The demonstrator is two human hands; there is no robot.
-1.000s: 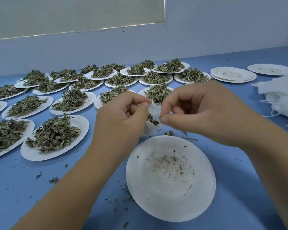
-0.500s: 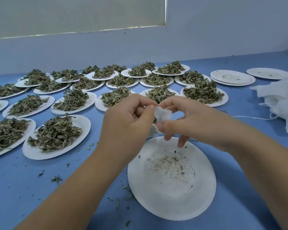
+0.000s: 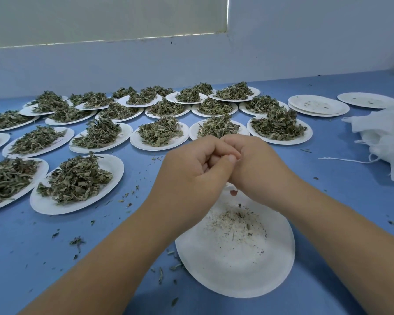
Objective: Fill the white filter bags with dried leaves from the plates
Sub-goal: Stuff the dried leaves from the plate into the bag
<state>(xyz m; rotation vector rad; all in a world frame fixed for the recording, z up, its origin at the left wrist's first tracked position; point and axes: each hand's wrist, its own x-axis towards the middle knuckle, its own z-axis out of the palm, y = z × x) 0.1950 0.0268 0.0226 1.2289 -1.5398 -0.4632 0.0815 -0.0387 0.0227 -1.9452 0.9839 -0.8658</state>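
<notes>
Both forearms bare, coming in from the bottom corners & meeting in a V at centre, wrists approx. straight. L hand (image 3: 191, 171) & R hand (image 3: 259, 169) are pressed knuckle to knuckle, backs up, fingers of both curled tight inward; the L thumb lies stretched across the gap w/ its nail up, tip touching the R hand's index finger. Between them they grip a white filter bag (image 3: 228, 187), nearly all hidden: only a sliver shows under the heels of the hands, beside one R fingertip (image 3: 233, 192) poking down.
</notes>
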